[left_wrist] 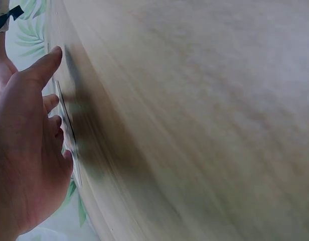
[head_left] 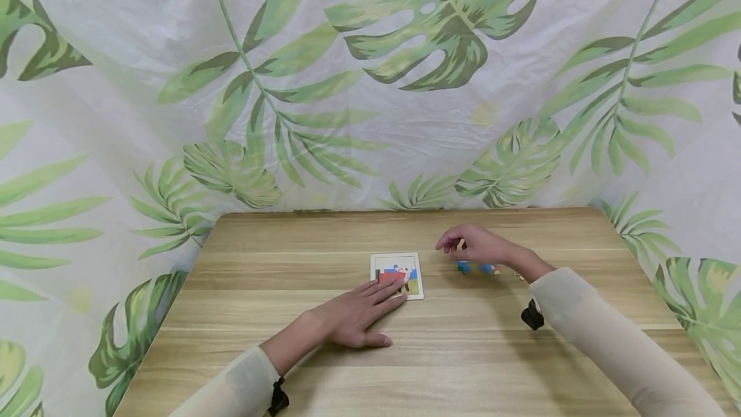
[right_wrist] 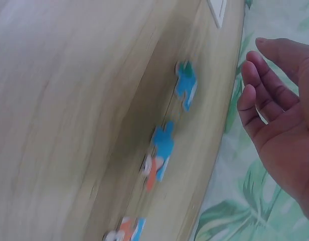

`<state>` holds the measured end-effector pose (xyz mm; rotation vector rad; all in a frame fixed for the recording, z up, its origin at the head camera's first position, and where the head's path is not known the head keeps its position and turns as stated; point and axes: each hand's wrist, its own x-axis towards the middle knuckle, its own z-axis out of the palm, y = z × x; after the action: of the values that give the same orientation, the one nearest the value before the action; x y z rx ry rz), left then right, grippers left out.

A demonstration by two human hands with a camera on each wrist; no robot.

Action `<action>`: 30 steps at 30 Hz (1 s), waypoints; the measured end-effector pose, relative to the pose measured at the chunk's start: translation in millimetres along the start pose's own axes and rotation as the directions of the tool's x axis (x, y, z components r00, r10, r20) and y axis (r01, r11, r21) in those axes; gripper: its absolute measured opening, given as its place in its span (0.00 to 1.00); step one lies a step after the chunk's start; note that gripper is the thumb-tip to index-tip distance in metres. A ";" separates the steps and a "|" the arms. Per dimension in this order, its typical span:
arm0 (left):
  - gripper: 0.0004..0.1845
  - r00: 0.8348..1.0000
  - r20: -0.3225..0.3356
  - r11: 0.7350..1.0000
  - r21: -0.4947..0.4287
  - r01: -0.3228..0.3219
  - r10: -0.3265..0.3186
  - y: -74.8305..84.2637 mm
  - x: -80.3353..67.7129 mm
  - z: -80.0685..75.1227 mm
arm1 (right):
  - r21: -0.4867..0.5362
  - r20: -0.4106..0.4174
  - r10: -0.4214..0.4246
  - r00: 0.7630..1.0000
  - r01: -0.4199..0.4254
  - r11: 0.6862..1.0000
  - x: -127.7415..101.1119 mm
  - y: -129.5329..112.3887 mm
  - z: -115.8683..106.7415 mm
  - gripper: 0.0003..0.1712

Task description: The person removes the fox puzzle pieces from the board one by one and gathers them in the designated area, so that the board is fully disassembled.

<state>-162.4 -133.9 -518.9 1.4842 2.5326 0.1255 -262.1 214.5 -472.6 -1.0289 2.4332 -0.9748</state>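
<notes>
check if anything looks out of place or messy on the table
Nothing is damaged or spilled. A few loose puzzle pieces lie scattered on the wooden table under the right hand, apart from the puzzle board, which the left hand presses flat.

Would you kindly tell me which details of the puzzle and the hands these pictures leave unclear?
- Puzzle board: its picture is too small in the head view; the left hand covers its near corner.
- Loose puzzle pieces: blurred in the right wrist view; partly hidden under the right hand in the head view, so their number is uncertain.
- Left wrist view: the board shows only edge-on, blurred.
</notes>
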 end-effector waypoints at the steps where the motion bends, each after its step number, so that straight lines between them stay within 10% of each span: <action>1: 0.46 1.000 0.006 1.000 -0.002 0.004 -0.004 0.3 -0.9 0.5 | 0.003 0.004 -0.008 1.000 0.008 1.000 3.2 -1.4 1.8 0.14; 30: 0.47 1.000 0.029 0.999 0.035 -0.006 0.005 0.5 -5.3 6.6 | 0.036 0.065 -0.079 0.995 0.077 0.996 74.4 -29.8 55.0 0.12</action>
<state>-158.0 -138.5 -524.6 1.4946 2.5208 0.0599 -269.4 119.8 -493.2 -1.1338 2.3314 -0.9870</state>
